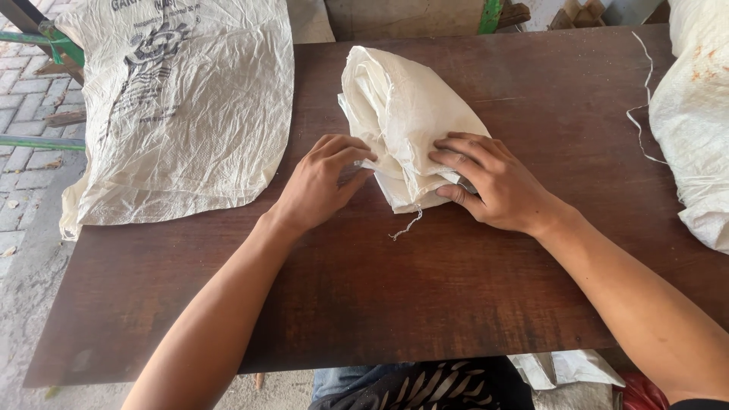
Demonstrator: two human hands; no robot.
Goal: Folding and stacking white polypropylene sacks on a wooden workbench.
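With the left hand (323, 182) spread flat and the right hand (486, 182) apparently pinching the folded woven sack (402, 114), keep its near edge pressed to the desk (425, 288).

Flat printed sack (182, 106) overhangs table (425, 304) far-left corner. Stained sack (695, 114) at right edge, loose thread (642, 99) beside it. Brick paving (26, 152) left.
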